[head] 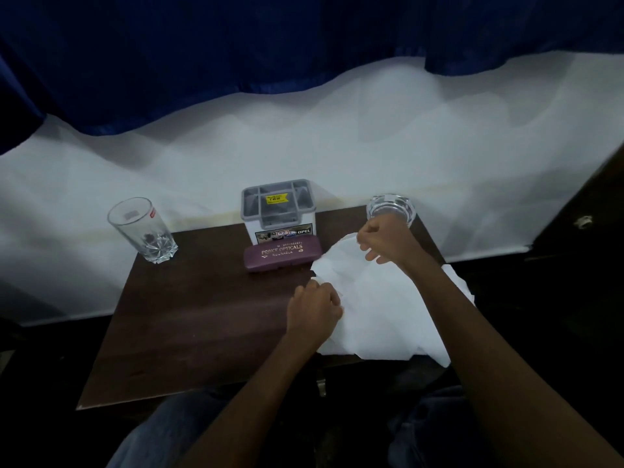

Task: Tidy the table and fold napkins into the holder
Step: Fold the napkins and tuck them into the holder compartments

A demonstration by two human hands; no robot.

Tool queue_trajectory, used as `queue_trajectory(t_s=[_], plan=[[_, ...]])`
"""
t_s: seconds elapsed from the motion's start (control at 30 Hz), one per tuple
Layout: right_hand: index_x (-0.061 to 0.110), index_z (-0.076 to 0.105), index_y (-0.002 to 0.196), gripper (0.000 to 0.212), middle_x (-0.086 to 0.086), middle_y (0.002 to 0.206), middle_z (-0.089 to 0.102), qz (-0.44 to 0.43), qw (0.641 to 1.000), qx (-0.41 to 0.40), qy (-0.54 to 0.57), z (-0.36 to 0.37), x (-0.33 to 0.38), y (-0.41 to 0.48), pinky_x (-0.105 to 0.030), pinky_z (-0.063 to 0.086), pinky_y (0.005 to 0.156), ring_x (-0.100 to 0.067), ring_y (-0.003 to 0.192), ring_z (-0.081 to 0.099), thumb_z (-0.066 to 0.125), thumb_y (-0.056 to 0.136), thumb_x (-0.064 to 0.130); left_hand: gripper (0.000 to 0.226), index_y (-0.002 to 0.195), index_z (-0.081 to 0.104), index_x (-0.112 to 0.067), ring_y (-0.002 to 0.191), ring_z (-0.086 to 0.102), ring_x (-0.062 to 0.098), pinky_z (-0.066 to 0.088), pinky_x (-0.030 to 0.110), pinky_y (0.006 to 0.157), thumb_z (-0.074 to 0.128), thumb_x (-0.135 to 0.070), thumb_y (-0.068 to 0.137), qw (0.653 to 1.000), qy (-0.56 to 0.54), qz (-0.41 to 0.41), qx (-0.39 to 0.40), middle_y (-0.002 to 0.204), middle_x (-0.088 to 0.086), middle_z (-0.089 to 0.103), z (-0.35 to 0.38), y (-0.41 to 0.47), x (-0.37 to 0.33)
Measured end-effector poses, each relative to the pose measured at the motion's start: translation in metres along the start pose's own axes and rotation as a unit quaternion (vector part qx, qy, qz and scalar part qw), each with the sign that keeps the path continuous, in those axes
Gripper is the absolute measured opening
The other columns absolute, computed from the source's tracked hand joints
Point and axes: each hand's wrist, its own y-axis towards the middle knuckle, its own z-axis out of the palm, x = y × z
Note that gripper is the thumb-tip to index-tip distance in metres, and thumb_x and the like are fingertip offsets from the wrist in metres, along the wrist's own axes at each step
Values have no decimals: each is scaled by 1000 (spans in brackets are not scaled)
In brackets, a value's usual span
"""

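Note:
A large crumpled white napkin (381, 309) lies spread over the right part of the dark wooden table (202, 315), hanging past its right edge. My left hand (315, 307) grips the napkin's near left edge with curled fingers. My right hand (385, 241) pinches the napkin's far corner, close to the glass ashtray. The grey and white holder (278, 211) stands at the table's back middle, with divided compartments and a yellow price sticker inside.
A maroon spectacle case (282, 256) lies right in front of the holder. A tall clear drinking glass (141, 229) stands at the back left corner. A glass ashtray (391, 207) sits at the back right. White cloth and a blue curtain hang behind the table.

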Motion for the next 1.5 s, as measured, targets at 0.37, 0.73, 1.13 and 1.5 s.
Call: queue_trajectory(t_s=[0.37, 0.73, 1.13, 1.5], plan=[[2, 62, 82, 11, -13, 79, 63, -15, 1000, 2, -9, 1, 0, 2, -24, 47, 55, -25, 65, 63, 51, 83, 5, 16, 98, 63, -20, 103, 49, 25, 41, 34, 85, 55, -27, 86, 997, 32, 34, -53, 111, 2, 59, 9, 0, 3], [0, 63, 86, 13, -14, 82, 64, -11, 1000, 2, -10, 2, 1, 2, -27, 49, 60, -27, 70, 65, 52, 84, 6, 13, 94, 67, -23, 97, 57, 21, 46, 34, 83, 62, -23, 82, 996, -21, 53, -67, 102, -1, 64, 9, 3, 6], [3, 60, 77, 12, -14, 75, 60, -13, 1000, -24, 10, 0, -2, 5, -27, 44, 56, -21, 57, 58, 48, 82, 4, 11, 75, 57, -18, 80, 55, 17, 42, 27, 67, 56, -16, 86, 949, -310, -33, -55, 79, -2, 60, -27, 14, 1], [5, 59, 62, 27, 0, 48, 57, -31, 969, -127, 212, 15, 2, 13, -16, 39, 40, -5, 39, 49, 56, 88, 15, 29, 92, 65, -9, 93, 65, 25, 48, 38, 87, 52, -16, 68, 505, -858, -10, 91, 98, 8, 70, -105, 6, 37]])
